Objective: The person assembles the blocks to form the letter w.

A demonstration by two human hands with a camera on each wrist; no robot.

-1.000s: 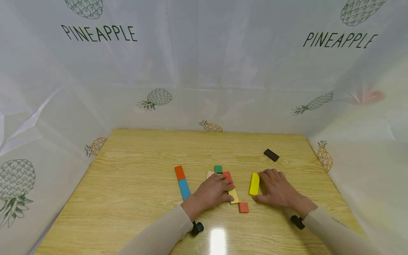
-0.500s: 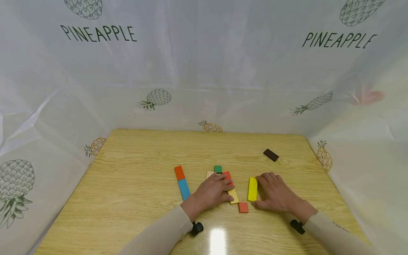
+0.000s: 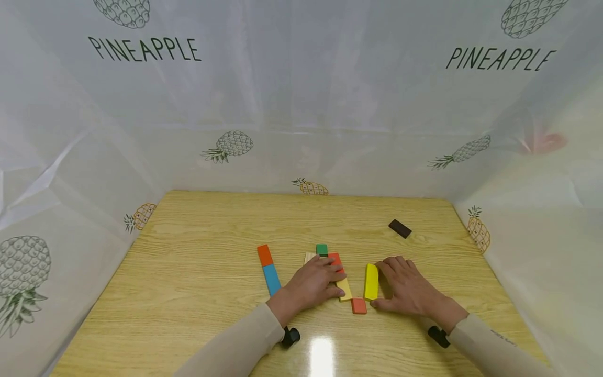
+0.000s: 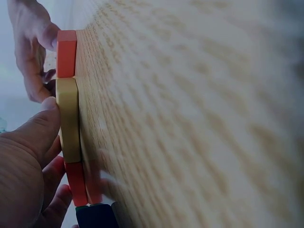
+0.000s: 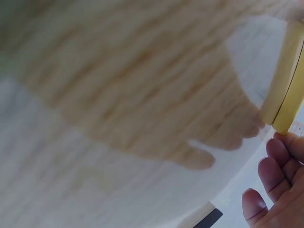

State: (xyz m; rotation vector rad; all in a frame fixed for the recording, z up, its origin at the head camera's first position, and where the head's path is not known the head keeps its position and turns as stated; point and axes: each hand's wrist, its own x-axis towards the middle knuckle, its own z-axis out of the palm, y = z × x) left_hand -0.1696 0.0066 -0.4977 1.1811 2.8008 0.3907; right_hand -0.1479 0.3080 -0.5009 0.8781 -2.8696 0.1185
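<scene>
My right hand pinches a bright yellow block lengthwise, thumb at its near end and fingers at its far end. Just left of that thumb lies a small red block, touching the corner of a pale yellow block. My left hand rests over the blocks in the middle. In the left wrist view its thumb touches the pale yellow block, and its fingers reach a longer red block. A green block and a plain wooden one show beyond it; other blocks are hidden underneath.
Left of the hands, an orange-red block and a blue block lie end to end, the blue one partly behind the left wrist. A black block lies at the back right. Pineapple-print sheeting surrounds the wooden table.
My right hand has drawn the bright yellow block slightly left and nearer to me, bringing it closer to the small red block. The left hand has stayed in place.
</scene>
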